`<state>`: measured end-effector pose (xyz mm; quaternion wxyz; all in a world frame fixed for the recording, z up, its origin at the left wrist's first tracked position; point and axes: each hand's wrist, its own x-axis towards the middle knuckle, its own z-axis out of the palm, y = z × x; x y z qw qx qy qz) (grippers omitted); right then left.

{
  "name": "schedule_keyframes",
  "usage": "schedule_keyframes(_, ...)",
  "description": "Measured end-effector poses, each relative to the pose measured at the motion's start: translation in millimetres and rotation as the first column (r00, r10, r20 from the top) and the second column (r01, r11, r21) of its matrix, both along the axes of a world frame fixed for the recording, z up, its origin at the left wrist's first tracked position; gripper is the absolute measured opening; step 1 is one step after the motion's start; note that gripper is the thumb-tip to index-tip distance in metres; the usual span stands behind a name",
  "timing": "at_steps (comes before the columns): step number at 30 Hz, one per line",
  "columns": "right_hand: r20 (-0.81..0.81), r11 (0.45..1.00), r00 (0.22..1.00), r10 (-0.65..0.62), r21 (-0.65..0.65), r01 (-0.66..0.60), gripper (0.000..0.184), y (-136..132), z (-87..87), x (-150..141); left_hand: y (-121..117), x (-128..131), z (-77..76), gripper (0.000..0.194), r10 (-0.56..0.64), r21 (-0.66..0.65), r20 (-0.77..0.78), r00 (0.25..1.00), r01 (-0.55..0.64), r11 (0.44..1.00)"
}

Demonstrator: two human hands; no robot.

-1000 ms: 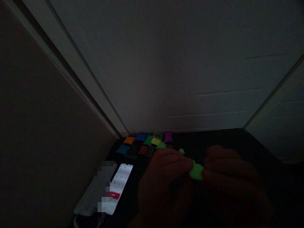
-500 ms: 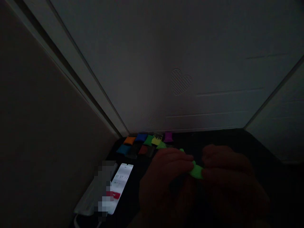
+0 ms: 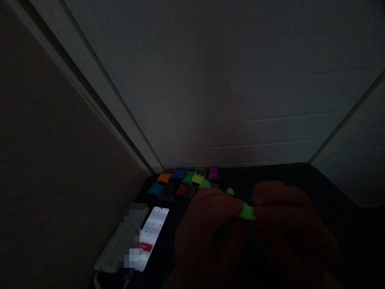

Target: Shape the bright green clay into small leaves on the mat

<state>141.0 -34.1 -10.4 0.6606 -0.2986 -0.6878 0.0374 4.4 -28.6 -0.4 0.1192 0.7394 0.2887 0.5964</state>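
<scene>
In dim light, a piece of bright green modelling clay (image 3: 247, 212) is pinched between my two hands. My left hand (image 3: 207, 224) closes on its left end, fingers bent over it. On the other end are the closed fingers of my right hand (image 3: 288, 220). Much of the clay is covered by the fingers, so its full shape does not show. Just beyond my left fingertips, a small green clay piece (image 3: 230, 192) with a domed top and a wider base lies on the dark table (image 3: 270, 172).
Small coloured packets lie at the back left, among them an orange packet (image 3: 164, 178), a blue packet (image 3: 179, 174) and a purple packet (image 3: 213, 173). A lit phone (image 3: 156, 224) showing a timer leans by a pale case (image 3: 110, 257) with a white cable. A white panel (image 3: 180, 100) stands behind.
Both hands have shifted slightly, and the clay between them sits a little higher. The small green piece beyond my left hand is now more fully uncovered.
</scene>
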Motion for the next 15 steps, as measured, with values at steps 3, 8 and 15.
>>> schedule_keyframes(3, -0.002, 0.999, 1.000, 0.018, -0.033, -0.019, 0.029, -2.0, -0.2, -0.1, -0.8, -0.7, 1.7, 0.030, 0.026, 0.000, -0.025, 0.999, -0.026, 1.000)
schedule_keyframes(8, -0.002, 0.999, 1.000, 0.004, -0.051, -0.004, 0.025, -3.5, -0.4, -0.5, -1.7, -0.1, 5.0, 0.029, 0.054, 0.034, -0.057, 0.997, -0.052, 0.998)
schedule_keyframes(15, -0.010, 0.998, 0.999, 0.050, -0.036, -0.051, 0.030, 0.6, -1.6, -0.1, -1.7, -1.5, 2.5, 0.029, 0.078, 0.017, -0.077, 0.994, -0.077, 0.997)
